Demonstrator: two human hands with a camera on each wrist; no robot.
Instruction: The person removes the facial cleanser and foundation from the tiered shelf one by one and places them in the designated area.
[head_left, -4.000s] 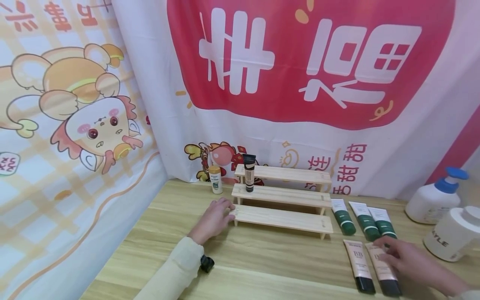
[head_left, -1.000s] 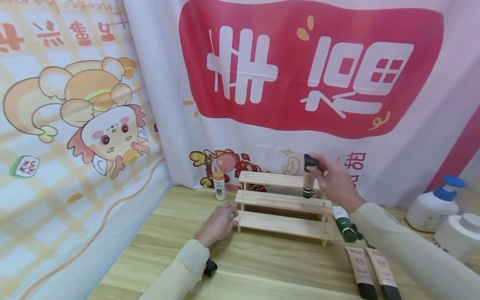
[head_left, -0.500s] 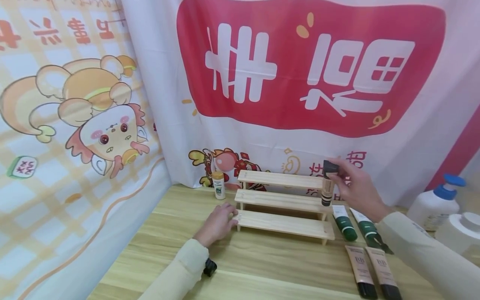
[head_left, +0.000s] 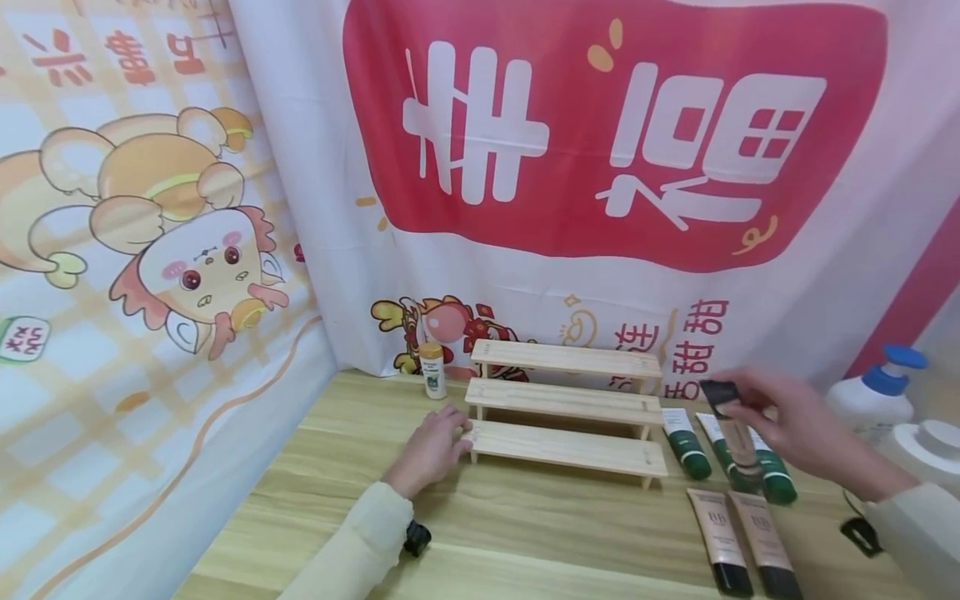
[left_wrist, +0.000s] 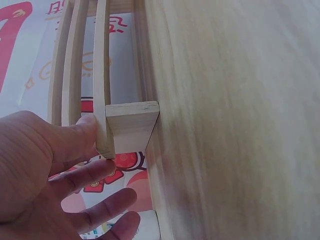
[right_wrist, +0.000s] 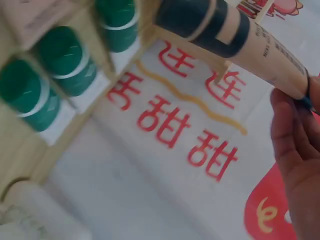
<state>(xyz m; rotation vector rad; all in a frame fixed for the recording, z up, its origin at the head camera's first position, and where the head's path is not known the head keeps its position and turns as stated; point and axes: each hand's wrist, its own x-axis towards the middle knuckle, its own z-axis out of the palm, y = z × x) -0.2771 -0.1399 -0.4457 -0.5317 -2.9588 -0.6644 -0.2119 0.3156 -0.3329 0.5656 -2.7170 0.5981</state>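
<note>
My right hand (head_left: 810, 429) pinches a beige cosmetic tube (head_left: 739, 443) with dark ends by its upper end. The tube hangs tilted over the white-and-green tubes (head_left: 690, 450) on the table, overlapping them in the head view. The right wrist view shows the held tube (right_wrist: 270, 57) with fingertips at its narrow end. My left hand (head_left: 431, 450) is at the left end of a three-step wooden rack (head_left: 562, 446). In the left wrist view its thumb and index finger grip the end of the lowest board (left_wrist: 101, 75), the other fingers spread loosely.
Two pink BB cream tubes (head_left: 720, 542) lie in front of the green ones. A white pump bottle (head_left: 870, 404) with blue top and a white tub (head_left: 926, 458) stand at right. A small yellow-capped bottle (head_left: 432, 372) stands left of the rack.
The beige tube stood on the rack's middle step at first. The right hand has since lifted it and carried it right, off the rack. The left hand stays at the rack.
</note>
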